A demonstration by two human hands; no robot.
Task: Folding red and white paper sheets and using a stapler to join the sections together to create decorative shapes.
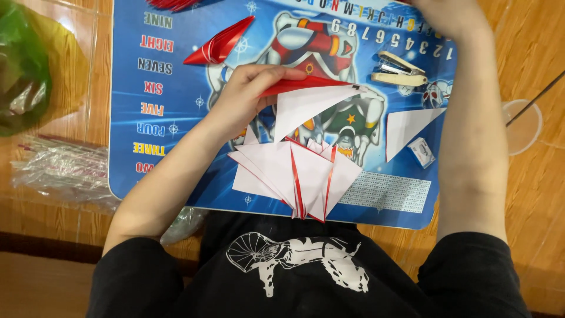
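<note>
The folded paper [312, 97], red on its upper flap and white below, sits in the left hand [250, 97] above the middle of the blue mat [176, 88]. The left grip is pinching it: the fingers lie along the red top edge and the thumb is underneath, so the piece juts out to the right like an open beak, its tip near the stapler [399, 69].

Just below it lies a fan [297, 176] of similar folded pieces, white with red edges, overlapping one another and spreading toward the mat's near edge. The held paper hangs over the fan's upper points; whether they touch cannot be told.

A lone white triangle [412, 126] lies on the mat to the right, with a small white box [422, 152] just beside its lower corner. A red cone [220, 42] of folded paper lies at the mat's upper left, well apart from the fan.

The right hand [450, 15] reaches up to the mat's far edge, mostly cut off by the frame, so its grip cannot be told. Its forearm runs down the right side of the mat.

The mat rests on a wooden surface [529, 53]. Left of the mat lie a green bag [23, 65] and a clear plastic packet [65, 165]. To the right stands a clear round lid [522, 126].
</note>
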